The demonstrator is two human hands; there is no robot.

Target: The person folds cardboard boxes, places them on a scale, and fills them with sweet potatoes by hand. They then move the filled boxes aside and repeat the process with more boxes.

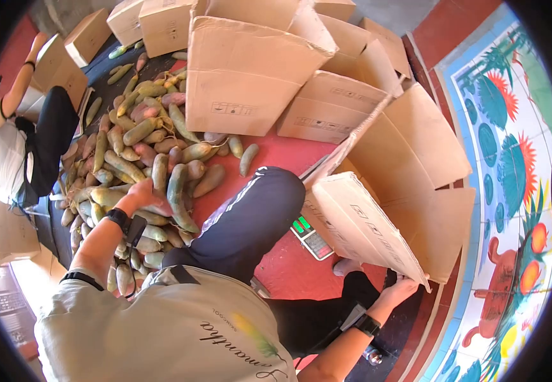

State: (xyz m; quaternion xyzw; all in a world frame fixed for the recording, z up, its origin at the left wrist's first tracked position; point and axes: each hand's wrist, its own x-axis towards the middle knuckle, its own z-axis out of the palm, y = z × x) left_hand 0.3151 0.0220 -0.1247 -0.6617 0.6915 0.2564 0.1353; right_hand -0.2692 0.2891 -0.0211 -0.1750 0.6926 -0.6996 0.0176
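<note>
My left hand [141, 193] is at the heap of long green and reddish radishes [126, 167], its fingers curled around a pinkish radish [161, 208] that they partly cover. A larger dark green radish [177, 196] lies just right of it. At the lower right, my right hand [401, 290] grips the bottom corner of a flap on an open cardboard box [410, 149]. This box leans toward me, and what lies at its bottom is hidden. Below its near flap shows a digital scale [314, 239] with a lit green display and a keypad.
More open cardboard boxes [247, 79] stand ahead of me, others along the back. A co-worker [18, 143] crouches at the left beside the heap, one arm on a box. A wall with painted tiles [511, 159] runs along the right. My bent knee [276, 191] rests between heap and box.
</note>
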